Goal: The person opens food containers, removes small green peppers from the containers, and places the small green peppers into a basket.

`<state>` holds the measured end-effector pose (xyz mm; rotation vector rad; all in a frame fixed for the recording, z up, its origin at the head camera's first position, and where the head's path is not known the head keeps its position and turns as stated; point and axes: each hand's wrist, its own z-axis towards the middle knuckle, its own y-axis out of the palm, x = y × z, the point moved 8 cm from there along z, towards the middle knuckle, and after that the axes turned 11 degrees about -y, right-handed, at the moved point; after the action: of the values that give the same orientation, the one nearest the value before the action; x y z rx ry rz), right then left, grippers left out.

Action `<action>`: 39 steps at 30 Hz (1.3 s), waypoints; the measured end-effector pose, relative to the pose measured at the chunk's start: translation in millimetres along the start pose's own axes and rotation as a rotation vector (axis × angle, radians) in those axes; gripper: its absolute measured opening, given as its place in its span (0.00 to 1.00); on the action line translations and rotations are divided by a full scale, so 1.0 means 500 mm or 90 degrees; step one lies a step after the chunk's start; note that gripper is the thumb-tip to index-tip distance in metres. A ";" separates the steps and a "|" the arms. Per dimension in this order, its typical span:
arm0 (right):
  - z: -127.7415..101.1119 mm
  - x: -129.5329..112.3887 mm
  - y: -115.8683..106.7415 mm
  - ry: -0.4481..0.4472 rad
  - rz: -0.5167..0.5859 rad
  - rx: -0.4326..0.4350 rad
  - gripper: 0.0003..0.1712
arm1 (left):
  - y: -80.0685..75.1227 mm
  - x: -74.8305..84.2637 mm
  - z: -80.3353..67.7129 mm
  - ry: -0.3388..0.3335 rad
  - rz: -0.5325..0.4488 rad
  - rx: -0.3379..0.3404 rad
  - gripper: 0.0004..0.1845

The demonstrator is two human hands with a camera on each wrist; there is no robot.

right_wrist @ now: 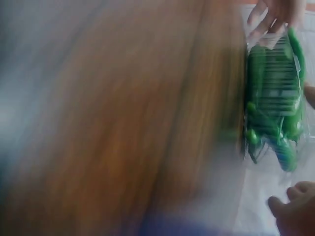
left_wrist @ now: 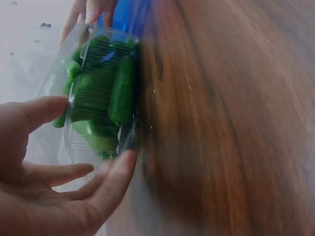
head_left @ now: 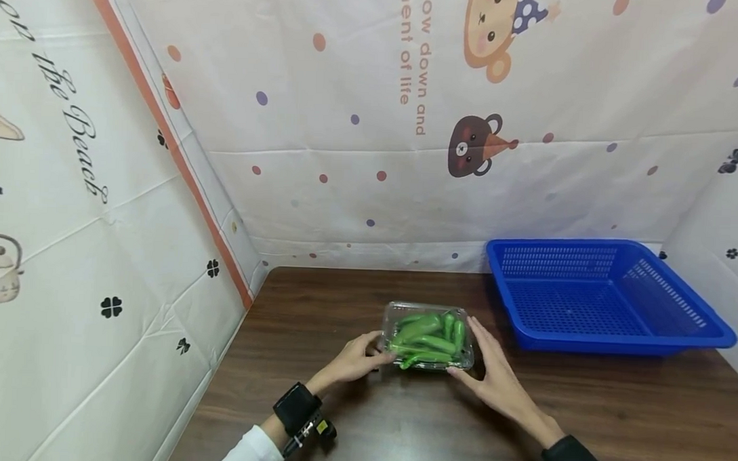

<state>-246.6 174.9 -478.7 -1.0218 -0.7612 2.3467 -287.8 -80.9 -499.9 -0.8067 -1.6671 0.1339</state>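
left hand (left_wrist: 44,191) touches clear box (left_wrist: 98,93) of green peppers (left_wrist: 120,96).

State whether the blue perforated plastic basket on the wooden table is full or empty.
Empty. The head view shows the blue perforated plastic basket with its mesh floor and walls bare, nothing lying inside.

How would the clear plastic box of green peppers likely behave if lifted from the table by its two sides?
The clear plastic box looks thin-walled, so it may flex under a squeeze. It is wide and low, so it probably will not tip, and the green peppers fill it, so they should shift little. Its glossy sides could be slippery against the left hand and right hand flanking it.
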 end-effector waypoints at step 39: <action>0.018 -0.098 -0.037 -0.454 -0.279 0.020 0.29 | 0.045 0.002 0.003 -0.090 -0.320 -0.126 0.32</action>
<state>-220.0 156.3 -436.5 0.0483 -1.0597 2.2874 -279.6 -62.6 -510.7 -0.5082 -1.9892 -0.3352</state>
